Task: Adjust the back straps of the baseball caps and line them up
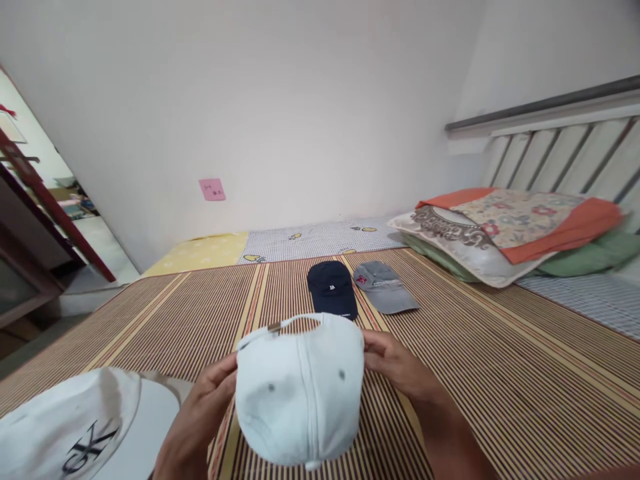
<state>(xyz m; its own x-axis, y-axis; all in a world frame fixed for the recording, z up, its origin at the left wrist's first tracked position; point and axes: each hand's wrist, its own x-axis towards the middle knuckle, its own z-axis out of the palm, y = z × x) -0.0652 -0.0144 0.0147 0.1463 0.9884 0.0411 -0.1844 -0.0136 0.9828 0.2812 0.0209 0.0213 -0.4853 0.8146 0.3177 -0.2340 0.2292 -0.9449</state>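
A pale, whitish baseball cap (300, 393) is held up in front of me, its back opening and strap toward the top and its crown button at the bottom. My left hand (205, 407) grips its left side, and my right hand (397, 363) grips the right side; both have fingers closed on the edge. Beyond it a navy cap (330, 283) lies on the striped mat (200, 313), beside a grey cap (383, 287) with a red mark. At lower left, near my left hand, sits a white cap (65, 420) with black "CK" letters. The held cap's brim is hidden.
A stack of pillows (525, 227) with orange and floral fabric lies at the right, by a white slatted headboard (550, 157). Behind the mat runs a checked sheet (320, 237) against the wall, which bears a pink note (213, 189). A doorway stands at far left.
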